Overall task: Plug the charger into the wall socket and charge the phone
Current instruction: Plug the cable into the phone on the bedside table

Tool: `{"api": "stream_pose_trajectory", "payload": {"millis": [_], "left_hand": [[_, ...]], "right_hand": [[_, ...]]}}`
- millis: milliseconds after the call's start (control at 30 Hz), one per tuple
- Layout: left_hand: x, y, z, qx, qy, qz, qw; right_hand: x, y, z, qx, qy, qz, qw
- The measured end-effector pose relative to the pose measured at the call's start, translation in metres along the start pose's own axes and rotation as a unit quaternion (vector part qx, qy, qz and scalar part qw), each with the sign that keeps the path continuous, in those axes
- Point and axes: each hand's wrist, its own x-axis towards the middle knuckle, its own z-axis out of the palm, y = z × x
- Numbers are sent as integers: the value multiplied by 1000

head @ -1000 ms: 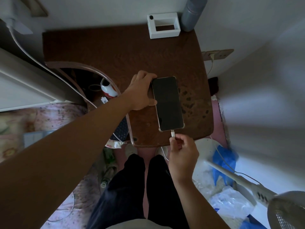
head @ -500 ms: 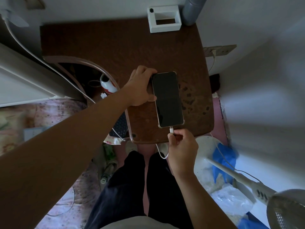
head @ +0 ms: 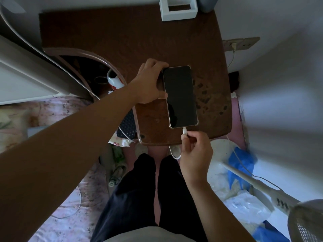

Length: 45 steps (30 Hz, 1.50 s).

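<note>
A black phone (head: 180,96) in a clear case lies screen-up and dark on the brown table (head: 122,41). My left hand (head: 150,82) grips its upper left edge. My right hand (head: 195,151) pinches the white cable connector (head: 184,131), whose tip touches the port in the phone's lower edge. The white cable (head: 173,154) loops down below the table's front edge. On the wall at the right sits a socket plate (head: 243,43) with a white plug in it and a thin cable hanging down.
A white open box (head: 178,13) stands at the table's far edge beside a grey cylinder (head: 208,4). A white fan (head: 262,187) leans at the lower right over blue and clear plastic bags. A white appliance is at the left. My dark-trousered legs stand below.
My right hand has brought the connector up against the phone's lower edge. My left hand stays on the phone. The view has tilted slightly downward.
</note>
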Motion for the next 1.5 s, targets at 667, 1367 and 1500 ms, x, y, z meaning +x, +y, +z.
{"api": "stream_pose_trajectory", "payload": {"millis": [667,1367,1500], "left_hand": [[1,-1,3,-11,6,-4,1000],[2,0,4,9,10,3,1000],[2,1,4,5,7,-3,1000]], "right_hand": [[10,-4,-3,-39,-8,13,999],[14,-4,-4,-54,-19,1,998],[15,-5,-5,-53,-22,6,998]]}}
